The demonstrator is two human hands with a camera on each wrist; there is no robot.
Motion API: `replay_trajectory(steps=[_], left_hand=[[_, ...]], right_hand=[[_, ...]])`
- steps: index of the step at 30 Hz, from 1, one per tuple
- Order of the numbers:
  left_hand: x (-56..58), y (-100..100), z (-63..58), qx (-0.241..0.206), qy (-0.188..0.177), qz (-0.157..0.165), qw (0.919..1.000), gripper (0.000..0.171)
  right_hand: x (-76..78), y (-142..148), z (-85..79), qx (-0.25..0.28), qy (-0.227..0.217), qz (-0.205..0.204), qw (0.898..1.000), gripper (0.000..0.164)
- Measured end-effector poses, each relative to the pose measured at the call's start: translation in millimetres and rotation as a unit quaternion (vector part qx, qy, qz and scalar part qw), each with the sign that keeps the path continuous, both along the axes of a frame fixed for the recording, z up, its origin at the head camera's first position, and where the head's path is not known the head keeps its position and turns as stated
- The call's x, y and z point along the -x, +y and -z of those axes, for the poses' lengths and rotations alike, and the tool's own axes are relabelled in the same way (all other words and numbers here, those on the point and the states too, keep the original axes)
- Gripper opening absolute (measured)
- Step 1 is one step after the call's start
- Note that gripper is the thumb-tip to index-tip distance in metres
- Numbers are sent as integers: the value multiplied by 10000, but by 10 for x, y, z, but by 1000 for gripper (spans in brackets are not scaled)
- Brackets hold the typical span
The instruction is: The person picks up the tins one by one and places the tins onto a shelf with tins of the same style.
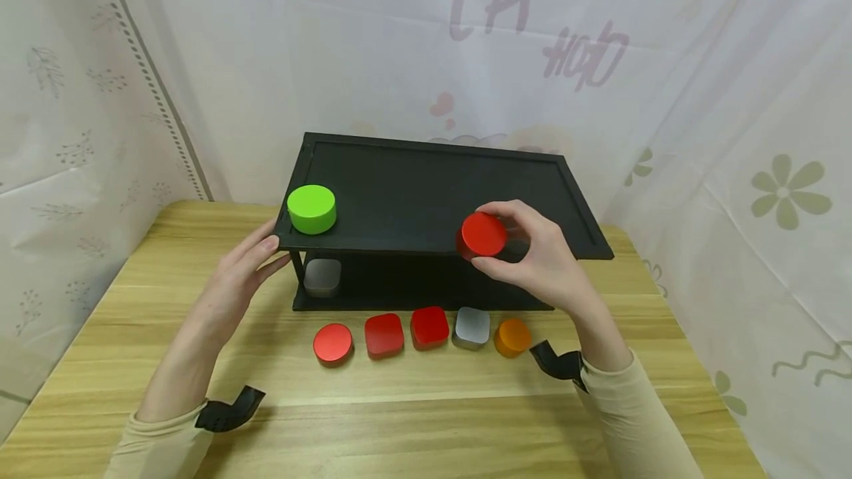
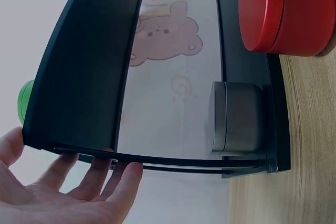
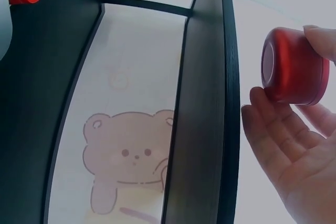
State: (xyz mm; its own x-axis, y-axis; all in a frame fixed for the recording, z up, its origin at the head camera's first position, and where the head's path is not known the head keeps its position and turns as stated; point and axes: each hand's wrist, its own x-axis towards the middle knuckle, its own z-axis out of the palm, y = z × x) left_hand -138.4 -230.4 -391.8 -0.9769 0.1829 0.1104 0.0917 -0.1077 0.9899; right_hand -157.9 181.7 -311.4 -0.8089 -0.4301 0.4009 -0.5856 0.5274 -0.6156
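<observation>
My right hand (image 1: pixel 542 261) holds a round red tin (image 1: pixel 484 234) between thumb and fingers, over the front edge of a black two-tier shelf (image 1: pixel 426 191). In the right wrist view the red tin (image 3: pixel 294 66) is tilted beside the top board. My left hand (image 1: pixel 233 283) touches the shelf's left end at its front corner, fingers extended along the side in the left wrist view. Near that corner a round green tin (image 1: pixel 312 210) sits on the top board. A rounded-square silver tin (image 2: pixel 239 118) stands on the lower board at the left.
Along the shelf's front, a row stands on the wooden table (image 1: pixel 399 420): a round red tin (image 1: pixel 333 344), two rounded-square red tins (image 1: pixel 384 335), a square silver tin (image 1: pixel 472 327) and a round orange tin (image 1: pixel 512 338). A printed white curtain (image 1: pixel 373 43) hangs behind the shelf.
</observation>
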Motion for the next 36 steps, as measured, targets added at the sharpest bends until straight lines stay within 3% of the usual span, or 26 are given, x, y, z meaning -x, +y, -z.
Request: replay_trajectory(steps=[36], left_hand=[[15,-14,22,-32,-57,-8,10000,55]], right_hand=[[300,-596,-183,-156,-542,-305,9979,56]])
